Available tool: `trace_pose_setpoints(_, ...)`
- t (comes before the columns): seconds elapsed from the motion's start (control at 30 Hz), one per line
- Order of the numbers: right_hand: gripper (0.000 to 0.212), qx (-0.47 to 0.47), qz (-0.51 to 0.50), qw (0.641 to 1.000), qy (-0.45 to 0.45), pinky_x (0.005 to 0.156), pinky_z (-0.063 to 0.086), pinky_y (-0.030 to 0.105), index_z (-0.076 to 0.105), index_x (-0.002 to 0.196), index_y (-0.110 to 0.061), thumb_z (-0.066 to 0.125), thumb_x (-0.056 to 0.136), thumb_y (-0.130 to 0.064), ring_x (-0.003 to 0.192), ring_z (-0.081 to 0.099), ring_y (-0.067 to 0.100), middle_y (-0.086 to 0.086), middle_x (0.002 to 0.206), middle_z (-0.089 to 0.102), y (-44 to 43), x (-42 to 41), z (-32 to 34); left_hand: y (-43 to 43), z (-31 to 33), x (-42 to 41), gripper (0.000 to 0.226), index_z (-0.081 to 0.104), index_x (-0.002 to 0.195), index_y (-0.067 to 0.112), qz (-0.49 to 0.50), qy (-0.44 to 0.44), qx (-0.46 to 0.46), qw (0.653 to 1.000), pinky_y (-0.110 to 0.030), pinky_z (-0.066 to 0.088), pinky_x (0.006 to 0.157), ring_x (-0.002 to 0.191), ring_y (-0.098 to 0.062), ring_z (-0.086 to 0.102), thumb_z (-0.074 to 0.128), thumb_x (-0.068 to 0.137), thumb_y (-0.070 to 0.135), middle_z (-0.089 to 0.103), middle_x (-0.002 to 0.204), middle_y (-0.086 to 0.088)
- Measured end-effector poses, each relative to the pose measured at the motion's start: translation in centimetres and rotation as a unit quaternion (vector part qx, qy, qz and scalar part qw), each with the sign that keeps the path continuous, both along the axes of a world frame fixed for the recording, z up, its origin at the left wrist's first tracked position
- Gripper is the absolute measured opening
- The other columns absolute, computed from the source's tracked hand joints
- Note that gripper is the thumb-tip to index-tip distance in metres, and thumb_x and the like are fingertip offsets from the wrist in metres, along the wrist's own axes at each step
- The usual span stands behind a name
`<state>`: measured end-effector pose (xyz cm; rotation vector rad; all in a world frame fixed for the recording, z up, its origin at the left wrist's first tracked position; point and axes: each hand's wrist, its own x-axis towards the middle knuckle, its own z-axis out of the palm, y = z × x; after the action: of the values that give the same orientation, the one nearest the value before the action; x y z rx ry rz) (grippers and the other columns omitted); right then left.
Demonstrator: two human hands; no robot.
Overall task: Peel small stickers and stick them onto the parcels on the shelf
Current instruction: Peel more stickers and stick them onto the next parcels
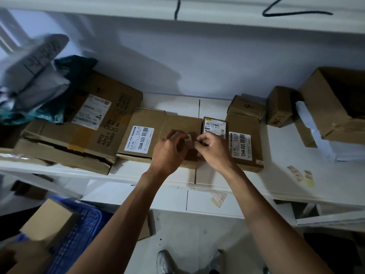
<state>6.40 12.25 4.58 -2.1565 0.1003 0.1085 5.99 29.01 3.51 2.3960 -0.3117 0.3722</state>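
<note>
Both hands meet over the middle of the white shelf [280, 135], just above a plain brown parcel [181, 123]. The left hand [169, 147] and the right hand [212, 147] pinch a small pale sticker strip [190, 142] between them, each grip clamped on one edge of it with thumb and fingertips drawn together. The strip hangs just above the parcel's top; whether it touches the cardboard I cannot tell

Just to the left lies a flat box with a white label [139, 139], and further left a large battered carton [79, 125] with grey and teal bags [37, 80] piled on its far end. To the right of the hands a small box with a barcode label [214, 125] sits beside another labelled flat box [244, 143], with a small carton [245, 107] behind it. An open carton [335, 103] stands at the far right. Loose sticker scraps [298, 173] lie on the bare shelf near its front edge. Below, a blue crate [79, 234] stands on the floor, and shoes [167, 262] show at the bottom
</note>
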Motion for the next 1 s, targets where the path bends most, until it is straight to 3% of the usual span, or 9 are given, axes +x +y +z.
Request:
trace_pose_setpoints(0.13,0.014,-0.021,-0.007,1.0,-0.003,0.078,0.06,0.043,0.07,0.096,-0.027,0.073,0.086,-0.036,0.075,0.073,0.012,-0.01,0.084,0.075,1.0,-0.1,-0.1,0.9,-0.2,-0.1,0.04,0.065,0.117,0.02,-0.002,0.005,0.007,1.0,-0.036,0.052,0.083,0.105,-0.029,0.063,0.07,0.079,0.011,0.069,0.116,-0.005)
trace_pose_setpoints(0.33,0.02,-0.059,-0.015,0.998,-0.006,0.082,0.057,0.036,0.071,0.106,-0.023,0.072,0.089,-0.033,0.089,0.068,0.013,-0.008,0.094,0.069,2.0,-0.8,0.6,1.4,-0.7,-0.5,0.036,0.063,0.12,0.016,-0.011,0.037,0.021,0.999,-0.038,0.052,0.078,0.102,-0.03,0.063,0.067,0.084,0.019,0.07,0.112,-0.008)
trace_pose_setpoints(0.53,0.029,-0.09,-0.013,0.996,0.003,0.074,0.045,0.028,0.066,0.114,-0.021,0.071,0.089,-0.036,0.088,0.061,0.013,-0.009,0.094,0.061,1.7,-0.6,1.0,1.1,-0.5,-1.1,0.034,0.064,0.12,0.022,0.0,0.065,0.004,0.998,-0.025,0.041,0.073,0.097,-0.027,0.066,0.065,0.086,0.018,0.072,0.109,-0.004)
trace_pose_setpoints(0.83,0.029,-0.076,0.026,0.996,0.04,0.09,0.054,0.036,0.066,0.118,-0.021,0.067,0.094,-0.035,0.101,0.065,0.018,-0.002,0.115,0.067,1.1,0.6,0.9,0.2,0.4,-1.5,0.036,0.063,0.124,0.024,0.058,0.131,-0.05,0.988,-0.029,0.052,0.087,0.103,-0.021,0.068,0.065,0.088,0.019,0.073,0.116,0.002)
trace_pose_setpoints(1.0,0.031,-0.095,0.028,0.994,0.042,0.083,0.056,0.039,0.066,0.113,-0.023,0.069,0.09,-0.045,0.095,0.068,0.019,-0.004,0.105,0.071,0.5,0.9,0.5,-0.5,0.6,-2.1,0.034,0.065,0.121,0.021,0.085,0.119,-0.07,0.987,-0.025,0.052,0.084,0.1,-0.019,0.07,0.067,0.087,0.017,0.076,0.111,0.004)
